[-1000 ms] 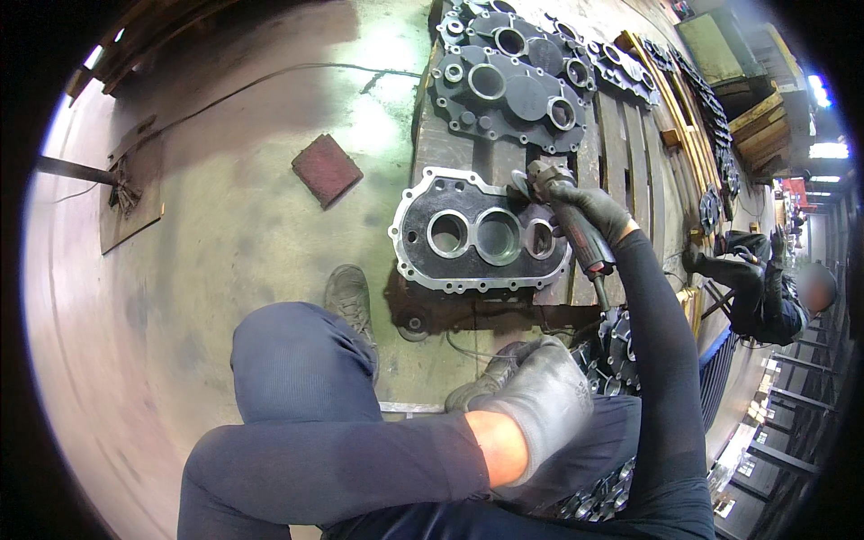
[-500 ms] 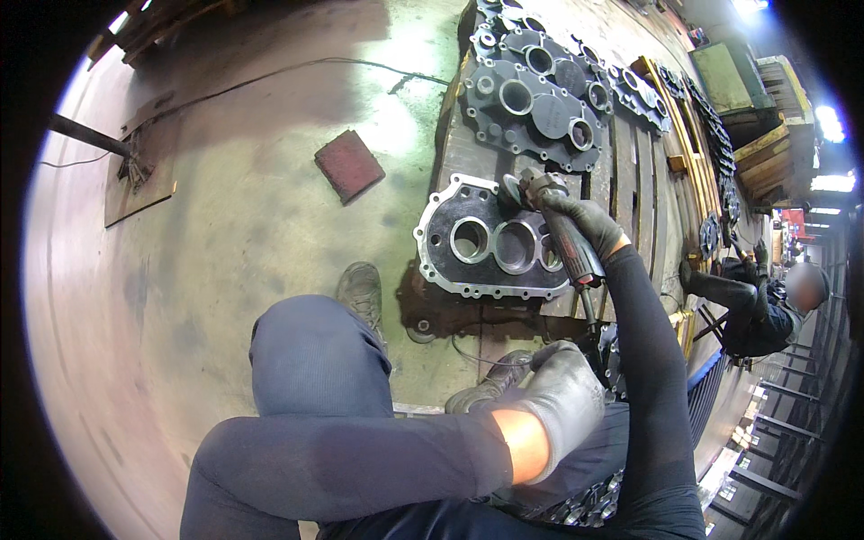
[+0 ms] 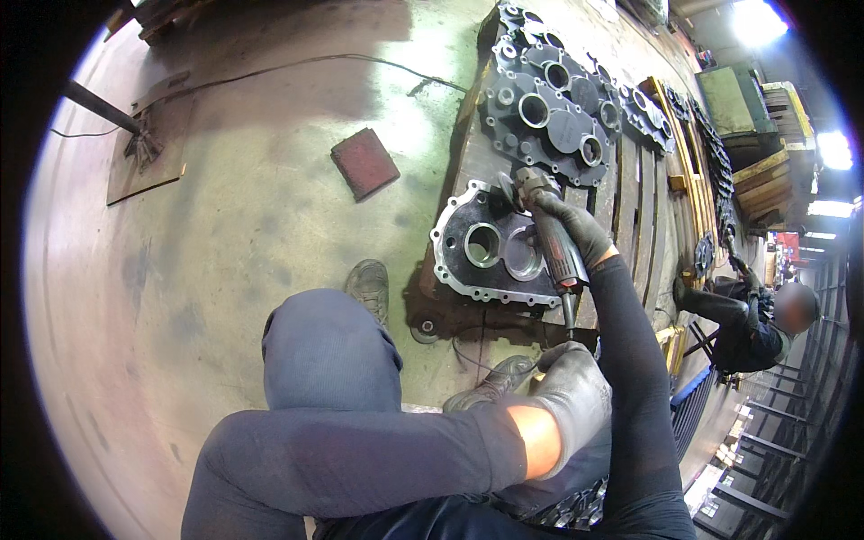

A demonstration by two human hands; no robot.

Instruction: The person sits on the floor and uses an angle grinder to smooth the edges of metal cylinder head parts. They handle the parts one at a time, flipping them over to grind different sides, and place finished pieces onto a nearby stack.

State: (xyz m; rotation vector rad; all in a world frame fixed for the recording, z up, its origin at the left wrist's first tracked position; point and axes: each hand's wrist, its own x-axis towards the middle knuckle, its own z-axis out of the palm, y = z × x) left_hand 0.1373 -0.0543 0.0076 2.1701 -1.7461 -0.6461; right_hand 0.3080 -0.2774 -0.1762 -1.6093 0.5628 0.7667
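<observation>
grinder [image 3: 560, 256], cylindrical, clamped by right hand [image 3: 585, 236] over a round-holed metal casting [image 3: 487, 278]; grip of left hand [image 3: 576, 393] i cannot tell.

The wooden pallet [image 3: 481, 160] carries dark castings [image 3: 493, 277] (one bright-rimmed).

I find the metal casing [image 3: 466, 270] hidden at right by the grinder [image 3: 558, 245]; grip of the left hand [image 3: 577, 396] unclear; face of the seated person [image 3: 758, 335] blurred.
</observation>
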